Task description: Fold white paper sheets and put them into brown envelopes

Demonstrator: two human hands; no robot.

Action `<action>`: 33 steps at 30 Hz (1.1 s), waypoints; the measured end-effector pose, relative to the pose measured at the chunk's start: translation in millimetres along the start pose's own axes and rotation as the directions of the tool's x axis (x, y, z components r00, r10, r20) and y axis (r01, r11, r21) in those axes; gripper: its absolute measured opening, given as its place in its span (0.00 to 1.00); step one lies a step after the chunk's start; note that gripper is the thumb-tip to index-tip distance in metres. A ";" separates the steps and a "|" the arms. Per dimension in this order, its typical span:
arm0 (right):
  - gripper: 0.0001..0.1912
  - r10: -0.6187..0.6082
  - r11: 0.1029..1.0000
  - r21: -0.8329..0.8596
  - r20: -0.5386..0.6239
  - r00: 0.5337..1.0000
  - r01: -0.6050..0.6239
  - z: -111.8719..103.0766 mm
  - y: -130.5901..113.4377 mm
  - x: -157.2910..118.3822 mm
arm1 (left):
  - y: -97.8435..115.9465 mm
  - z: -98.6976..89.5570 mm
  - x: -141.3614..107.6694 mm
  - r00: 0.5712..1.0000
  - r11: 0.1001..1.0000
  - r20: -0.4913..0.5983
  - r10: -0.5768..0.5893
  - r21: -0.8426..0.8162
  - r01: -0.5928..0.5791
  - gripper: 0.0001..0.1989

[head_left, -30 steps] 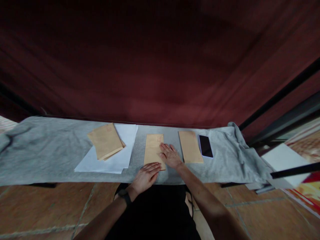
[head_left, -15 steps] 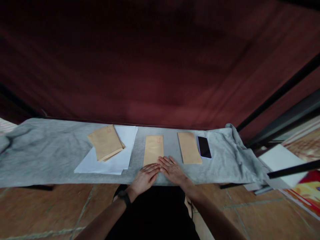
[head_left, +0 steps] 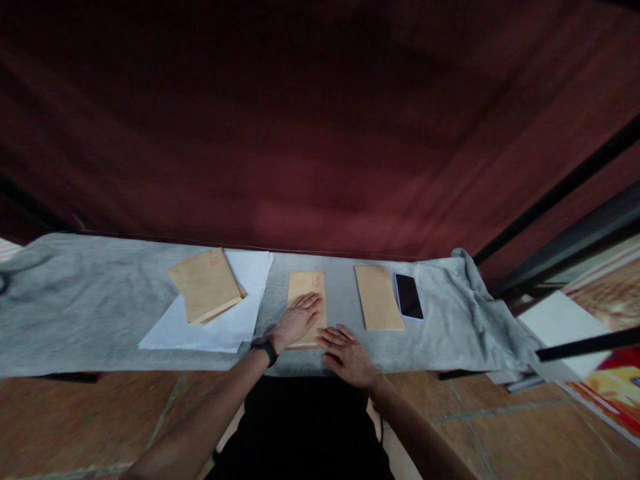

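Observation:
A tan paper envelope (head_left: 306,283) with a small reddish print near its top right corner lies in front of me on a grey cloth. My left hand (head_left: 300,319) rests flat across its middle, fingers stretched out towards the right. At the envelope's lower right corner, my right hand (head_left: 347,353) lies palm down with its fingers extended and spread. The near part of the envelope is partly covered by both hands. Farther right lies another tan envelope (head_left: 379,298), touched by neither hand.
A phone (head_left: 409,296) lies beside the right envelope. On the left, several tan envelopes (head_left: 207,283) overlap on white paper sheets (head_left: 240,333). The grey cloth (head_left: 100,300) covers a narrow bench. A dark red curtain (head_left: 310,167) hangs behind, and a black bar (head_left: 590,345) stands at right.
My left hand has moved up from the envelope's near edge onto its middle. My right hand has shifted slightly down, and the two hands are now apart.

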State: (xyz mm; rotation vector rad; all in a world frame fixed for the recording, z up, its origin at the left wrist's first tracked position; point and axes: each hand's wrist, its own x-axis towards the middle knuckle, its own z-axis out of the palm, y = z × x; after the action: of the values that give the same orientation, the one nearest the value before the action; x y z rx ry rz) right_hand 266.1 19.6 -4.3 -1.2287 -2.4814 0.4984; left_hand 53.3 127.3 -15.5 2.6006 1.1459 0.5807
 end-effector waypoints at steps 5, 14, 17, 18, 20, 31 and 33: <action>0.22 0.027 1.000 0.010 0.013 1.000 -0.027 0.9 0.9 1.0 | -10.2 21.0 29.7 0.995 0.992 -0.048 -0.090 0.088 0.094 0.26; 0.21 0.059 0.997 0.054 -0.033 0.998 -0.057 5.3 1.0 2.3 | -10.4 17.9 15.4 0.999 0.996 0.024 -0.041 0.079 0.039 0.27; 0.18 0.077 0.996 0.057 -0.048 0.996 -0.074 8.4 2.5 3.6 | -7.3 13.4 -1.6 0.998 0.999 0.055 -0.019 0.045 0.016 0.25; 0.18 0.086 0.995 0.054 -0.056 0.995 -0.083 9.9 2.9 4.2 | -5.5 12.0 -7.1 0.998 0.999 0.056 -0.015 0.031 0.013 0.25; 0.17 0.107 0.993 0.055 -0.085 0.991 -0.103 13.1 3.1 5.5 | -0.8 8.7 -17.9 0.998 1.000 0.054 -0.013 0.000 0.013 0.24; 0.14 0.224 0.971 0.136 -0.247 0.943 -0.195 21.7 -7.2 10.7 | 25.0 -12.4 -90.4 0.989 0.984 -0.126 -0.074 -0.171 0.052 0.16; 0.14 0.243 0.967 0.145 -0.262 0.934 -0.211 23.6 -8.0 12.3 | 27.4 -11.1 -94.8 0.978 0.980 -0.168 -0.126 -0.177 0.096 0.15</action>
State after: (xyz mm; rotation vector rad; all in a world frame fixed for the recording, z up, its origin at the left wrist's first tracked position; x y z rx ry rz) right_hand 243.2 21.1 -20.0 -1.4401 -2.0614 0.4807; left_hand 8.0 39.1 -20.1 2.3640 1.2282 0.8602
